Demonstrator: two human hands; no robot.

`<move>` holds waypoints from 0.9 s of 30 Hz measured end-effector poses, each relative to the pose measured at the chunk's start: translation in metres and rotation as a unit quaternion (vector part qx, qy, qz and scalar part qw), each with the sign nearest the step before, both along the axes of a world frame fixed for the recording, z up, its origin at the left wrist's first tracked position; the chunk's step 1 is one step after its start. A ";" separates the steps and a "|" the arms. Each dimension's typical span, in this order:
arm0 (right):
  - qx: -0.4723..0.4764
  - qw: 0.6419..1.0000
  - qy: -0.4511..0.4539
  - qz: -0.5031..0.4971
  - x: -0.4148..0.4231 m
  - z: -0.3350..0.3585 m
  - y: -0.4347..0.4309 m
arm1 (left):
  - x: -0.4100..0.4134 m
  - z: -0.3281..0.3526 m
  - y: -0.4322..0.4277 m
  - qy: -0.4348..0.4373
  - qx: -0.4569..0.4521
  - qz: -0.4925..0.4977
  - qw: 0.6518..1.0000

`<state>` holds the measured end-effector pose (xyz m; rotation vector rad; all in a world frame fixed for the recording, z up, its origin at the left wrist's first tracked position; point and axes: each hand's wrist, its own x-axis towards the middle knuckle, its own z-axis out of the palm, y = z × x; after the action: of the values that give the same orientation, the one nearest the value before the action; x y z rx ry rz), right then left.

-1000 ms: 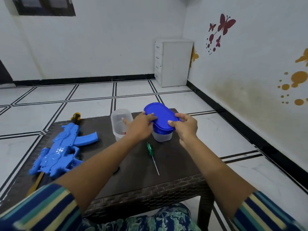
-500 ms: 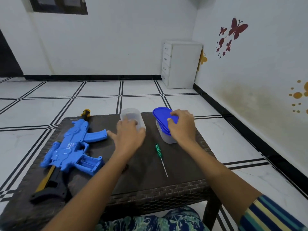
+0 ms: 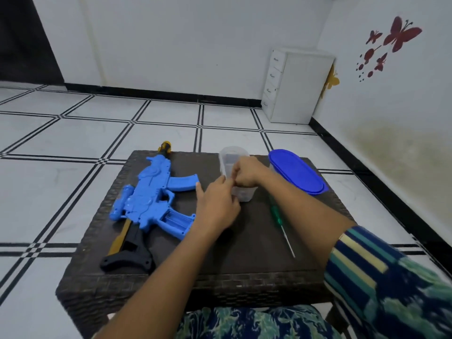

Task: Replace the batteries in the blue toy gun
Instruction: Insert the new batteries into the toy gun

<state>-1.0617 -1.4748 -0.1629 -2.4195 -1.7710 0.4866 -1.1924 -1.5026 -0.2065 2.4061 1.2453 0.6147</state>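
Observation:
The blue toy gun [image 3: 151,194] lies on the left of the dark wicker table [image 3: 244,287], its black stock towards me and an open compartment in its grip. A lidless clear container [image 3: 242,194] stands mid-table. My right hand [image 3: 247,173] lies over it with fingers curled over the near rim. My left hand [image 3: 216,204] is just in front, and its fingertips meet my right hand's at the container's wall. Whatever is between the fingertips is hidden. No battery shows clearly.
A second container with a blue lid [image 3: 297,171] stands at the table's back right. A green-handled screwdriver [image 3: 281,226] lies right of my hands, tip towards me. A white drawer unit [image 3: 296,84] stands in the far corner on the tiled floor.
My right hand left the blue lid and moved left onto the clear container. My left hand stayed by that container, and the two hands now meet. The view shifted right and down.

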 end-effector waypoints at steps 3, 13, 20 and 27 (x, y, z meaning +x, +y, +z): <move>-0.064 0.998 -0.022 -0.004 0.002 0.001 0.013 | -0.010 0.002 -0.004 0.022 0.016 -0.018 0.999; -0.026 1.000 -0.011 -0.011 -0.005 -0.009 0.020 | -0.054 0.003 -0.013 -0.086 0.050 0.049 0.994; 0.268 0.961 0.009 -0.061 -0.012 0.003 -0.005 | -0.102 0.001 -0.013 -0.158 0.029 0.157 0.974; 0.386 0.862 0.321 -0.070 -0.089 0.034 -0.054 | -0.122 0.028 0.000 -0.295 -0.105 0.102 0.944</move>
<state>-1.1502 -1.5283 -0.1285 -1.5509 -1.1620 0.3889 -1.3142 -1.5030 -0.1782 1.7382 1.2133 1.1009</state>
